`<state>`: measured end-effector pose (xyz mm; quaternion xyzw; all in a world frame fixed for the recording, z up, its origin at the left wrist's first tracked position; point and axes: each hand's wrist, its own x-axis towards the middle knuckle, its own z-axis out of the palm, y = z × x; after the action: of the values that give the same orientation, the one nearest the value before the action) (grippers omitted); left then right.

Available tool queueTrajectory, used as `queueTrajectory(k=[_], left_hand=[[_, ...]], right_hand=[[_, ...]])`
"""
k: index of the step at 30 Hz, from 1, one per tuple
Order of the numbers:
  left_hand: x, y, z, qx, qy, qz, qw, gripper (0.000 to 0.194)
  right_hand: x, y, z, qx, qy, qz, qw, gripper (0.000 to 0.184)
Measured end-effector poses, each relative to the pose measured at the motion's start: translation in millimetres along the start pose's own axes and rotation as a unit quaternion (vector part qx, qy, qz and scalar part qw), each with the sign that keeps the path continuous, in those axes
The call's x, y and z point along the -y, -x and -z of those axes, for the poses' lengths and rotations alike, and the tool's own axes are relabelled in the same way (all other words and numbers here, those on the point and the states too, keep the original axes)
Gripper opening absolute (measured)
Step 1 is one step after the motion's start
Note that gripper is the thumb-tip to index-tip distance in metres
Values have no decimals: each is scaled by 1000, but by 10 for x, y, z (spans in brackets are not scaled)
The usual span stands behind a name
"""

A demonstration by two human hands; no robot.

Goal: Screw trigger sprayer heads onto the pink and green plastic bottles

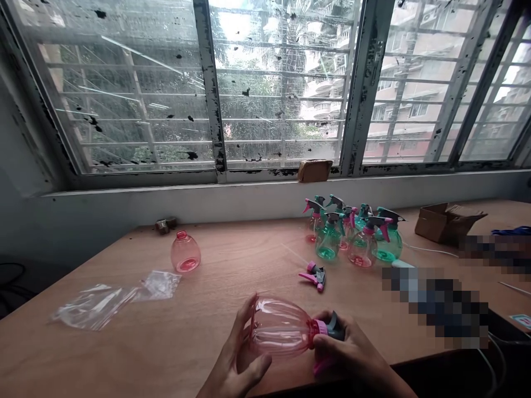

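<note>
A clear pink spray bottle (282, 327) lies on its side in the air above the near edge of the table, its neck pointing right. My left hand (237, 354) cups its base, fingers behind and thumb below. At the neck, my right hand (350, 341) grips the grey and pink trigger sprayer (335, 328), whose pink collar sits on the bottle's mouth. Part of the sprayer is hidden by my right fingers. Beyond the bottle, a loose pink and grey trigger sprayer (316, 276) rests on the table. A pink bottle without a sprayer (186, 253) stands upright farther left.
Several green and pink spray bottles (327, 243) with sprayers stand grouped at the back right. Clear plastic bags (97, 304) lie on the left. An open cardboard box (442, 222) stands at the right, a small metal object (166, 224) at the back left. Pixelated patches hide things at right.
</note>
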<state>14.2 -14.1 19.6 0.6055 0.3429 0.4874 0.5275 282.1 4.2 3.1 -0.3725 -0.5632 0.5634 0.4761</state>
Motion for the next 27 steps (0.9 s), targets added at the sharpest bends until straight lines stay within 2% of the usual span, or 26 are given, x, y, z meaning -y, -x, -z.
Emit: queueTrajectory(k=[5, 9, 12, 16, 19, 22, 25, 27], left_hand=[[8, -37, -3, -54, -21, 23, 998, 71], [-42, -5, -47, -27, 5, -15, 1000, 65], [-58, 15, -69, -8, -10, -39, 999, 71], [17, -42, -39, -60, -15, 0, 998, 81], [78, -88, 4, -89, -48, 29, 994, 71], [93, -72, 19, -81, -50, 23, 995, 60], [81, -27, 8, -59, -55, -21, 997, 64], [75, -16, 2, -44, -59, -26, 997, 70]], right_hand=[[-9, -9, -23, -5, 1, -2, 1000, 34], [-1, -16, -12, -2, 18, 12, 1000, 35], [12, -13, -10, -1, 27, 9, 1000, 35], [12, 2, -31, -9, 39, 1, 999, 36], [17, 4, -40, -12, 48, -4, 999, 38], [45, -2, -37, -12, 51, -1, 999, 38], [67, 0, -31, -12, 60, 9, 998, 37], [61, 6, -32, -16, 66, 13, 998, 37]])
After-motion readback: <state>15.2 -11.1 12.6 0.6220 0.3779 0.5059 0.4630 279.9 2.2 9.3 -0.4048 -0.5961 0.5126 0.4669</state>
